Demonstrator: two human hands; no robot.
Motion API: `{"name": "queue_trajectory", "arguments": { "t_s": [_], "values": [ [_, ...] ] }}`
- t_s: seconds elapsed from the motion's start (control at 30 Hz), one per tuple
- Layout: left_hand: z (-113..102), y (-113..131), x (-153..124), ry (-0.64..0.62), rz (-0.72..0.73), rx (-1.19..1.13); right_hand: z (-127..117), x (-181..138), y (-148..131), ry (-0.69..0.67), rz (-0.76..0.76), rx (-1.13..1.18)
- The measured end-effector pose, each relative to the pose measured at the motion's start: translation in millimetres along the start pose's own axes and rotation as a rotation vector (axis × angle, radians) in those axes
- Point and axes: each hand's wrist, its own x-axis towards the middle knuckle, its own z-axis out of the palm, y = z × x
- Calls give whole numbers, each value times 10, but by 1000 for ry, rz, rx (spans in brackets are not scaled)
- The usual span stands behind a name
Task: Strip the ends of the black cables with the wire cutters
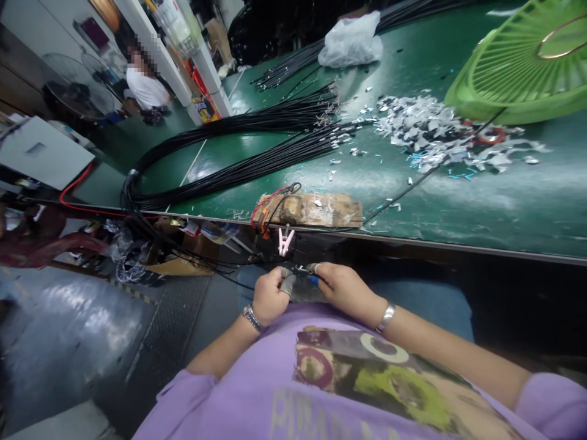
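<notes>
My left hand [269, 297] is closed round a black cable [238, 282], with thumb and fingers pressed together and grey coverings on the fingertips. Close by on the right, my right hand [347, 289] pinches at the cable's end, where a small silvery piece [300, 267] shows between the hands. Grey and blue show at the right fingertips; the exact grip there is too small to make out. Both hands are in front of my body, below the table edge. Just above them a pink clip [285, 242] hangs at the edge.
A worn wooden block [321, 209] with red and black wires lies at the green table's edge [458, 226]. Beyond are a looped bundle of black cables [257, 162], silvery scraps [426, 128], a green basket [513, 67] and a plastic bag [351, 41]. Another person [145, 88] is at the back left.
</notes>
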Motion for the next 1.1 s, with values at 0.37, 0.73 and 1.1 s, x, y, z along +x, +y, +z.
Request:
{"name": "queue_trajectory", "arguments": {
  "t_s": [0.37,0.73,1.1],
  "values": [
    [-43,77,-20,74,133,339,46,-69,12,124,-33,-7],
    [-27,43,-27,85,207,363,65,-69,22,96,-41,-25],
    [-12,-7,-34,62,247,442,57,-68,22,54,-12,-25]
  ]
}}
